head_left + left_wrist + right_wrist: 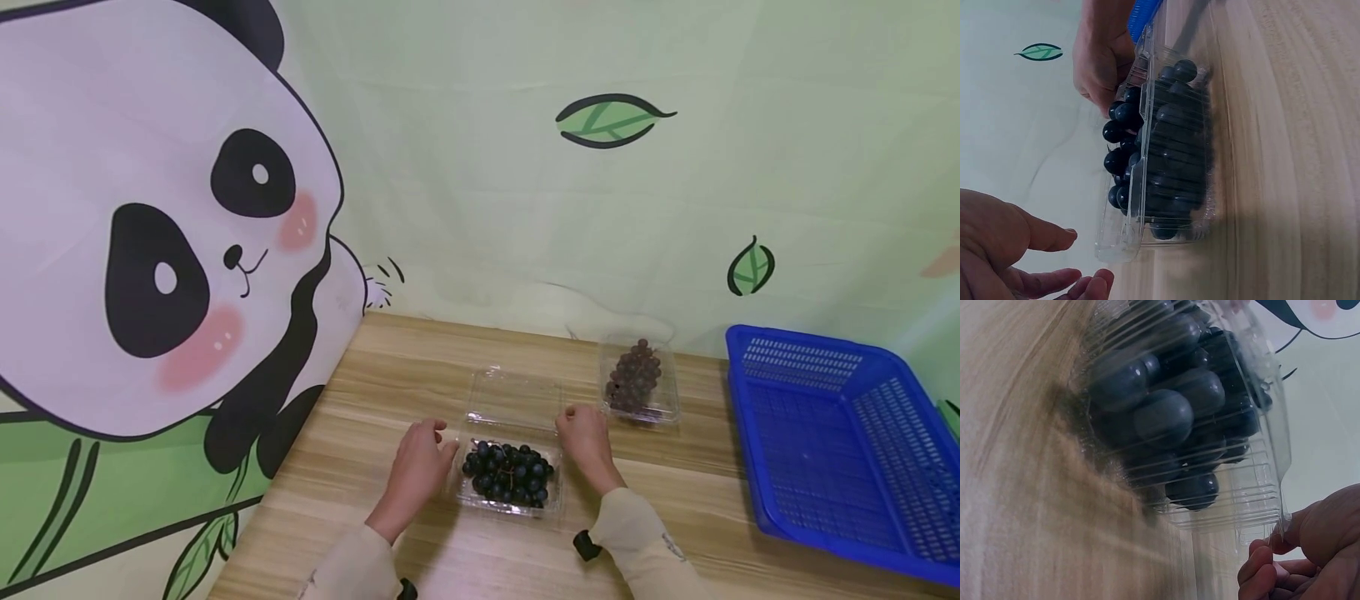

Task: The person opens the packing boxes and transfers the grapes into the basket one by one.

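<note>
A clear plastic clamshell box (512, 507) sits on the wooden table with its lid (517, 393) laid back flat toward the wall. Dark blue-black grapes (510, 473) fill its base. My left hand (420, 462) is beside the box's left side, fingers loosely bent and thumb apart; the left wrist view has a small gap between these fingers and the box corner. On the other side, my right hand (587, 439) is at the back right corner near the hinge. There, in the right wrist view, its thumb and forefinger (1277, 542) pinch the plastic edge.
Behind my right hand stands another clear box (670, 392) with a bunch of reddish grapes (636, 379). A blue plastic basket (817, 437) takes up the table's right side. A wall cloth printed with a panda (262, 333) and leaves borders the table at the back and left.
</note>
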`<state>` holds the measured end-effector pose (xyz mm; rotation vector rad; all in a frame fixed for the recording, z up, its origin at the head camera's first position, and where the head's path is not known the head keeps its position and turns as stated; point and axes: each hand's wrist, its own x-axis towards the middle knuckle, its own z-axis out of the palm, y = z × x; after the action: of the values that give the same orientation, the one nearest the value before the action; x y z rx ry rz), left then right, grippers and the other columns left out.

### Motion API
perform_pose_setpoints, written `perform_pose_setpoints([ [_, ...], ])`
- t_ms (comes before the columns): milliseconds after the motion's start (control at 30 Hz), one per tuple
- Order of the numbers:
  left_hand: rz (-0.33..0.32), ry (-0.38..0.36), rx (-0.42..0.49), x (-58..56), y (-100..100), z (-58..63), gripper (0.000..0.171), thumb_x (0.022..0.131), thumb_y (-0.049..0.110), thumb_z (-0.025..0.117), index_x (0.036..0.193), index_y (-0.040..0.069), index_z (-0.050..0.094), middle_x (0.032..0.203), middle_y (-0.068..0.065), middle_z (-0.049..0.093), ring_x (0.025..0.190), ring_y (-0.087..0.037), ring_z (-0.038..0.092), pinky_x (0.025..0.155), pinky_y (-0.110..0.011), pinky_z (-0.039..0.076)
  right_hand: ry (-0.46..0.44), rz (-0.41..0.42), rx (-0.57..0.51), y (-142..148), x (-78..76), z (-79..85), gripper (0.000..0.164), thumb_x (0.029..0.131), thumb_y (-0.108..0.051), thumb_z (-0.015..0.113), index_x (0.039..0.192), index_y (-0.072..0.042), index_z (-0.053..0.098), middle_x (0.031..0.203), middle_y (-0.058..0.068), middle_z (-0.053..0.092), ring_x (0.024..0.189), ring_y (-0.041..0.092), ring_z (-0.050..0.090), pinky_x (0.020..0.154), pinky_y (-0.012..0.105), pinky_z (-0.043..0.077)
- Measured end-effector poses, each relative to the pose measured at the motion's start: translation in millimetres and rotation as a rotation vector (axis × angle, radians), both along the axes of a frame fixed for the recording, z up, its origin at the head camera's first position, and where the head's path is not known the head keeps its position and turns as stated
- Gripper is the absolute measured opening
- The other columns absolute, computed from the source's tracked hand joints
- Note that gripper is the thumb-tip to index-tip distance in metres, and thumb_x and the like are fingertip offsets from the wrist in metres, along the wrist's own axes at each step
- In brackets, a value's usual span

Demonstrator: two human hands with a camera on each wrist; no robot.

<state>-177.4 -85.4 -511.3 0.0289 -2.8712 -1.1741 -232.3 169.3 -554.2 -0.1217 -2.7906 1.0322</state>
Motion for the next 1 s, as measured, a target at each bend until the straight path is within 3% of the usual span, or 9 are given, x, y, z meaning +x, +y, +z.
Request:
perform_pose_setpoints([
  [500, 0.026, -0.110, -0.033, -15.0, 11.7, -5.4, 0.044, 0.094, 0.013, 0.073, 0.130, -0.010, 0.061, 0.123, -0.028, 0.062, 0.111, -0.044, 0.062, 0.091, -0.056, 0.054, -0.017, -0.024, -0.008, -1.5, 1.6, 2.4, 0.044, 0.085, -0.002, 0.058, 0.056, -0.020, 0.029, 0.052, -0.009, 0.020, 0.052, 0.013, 0.023, 0.051, 0.028, 0.021],
  [1000, -0.017, -0.099, -0.083, -18.1, 12.4, -14.0, 0.038, 0.093, 0.008, 0.073, 0.122, -0.015, 0.064, 0.121, -0.032, 0.064, 0.114, -0.048, 0.062, 0.096, -0.056, 0.053, -0.059, -0.016, -0.005, -1.7, 1.5, 4.6, 0.042, 0.088, -0.003, 0.055, 0.059, -0.019, 0.028, 0.054, -0.007, 0.021, 0.053, 0.013, 0.021, 0.052, 0.028, 0.021],
])
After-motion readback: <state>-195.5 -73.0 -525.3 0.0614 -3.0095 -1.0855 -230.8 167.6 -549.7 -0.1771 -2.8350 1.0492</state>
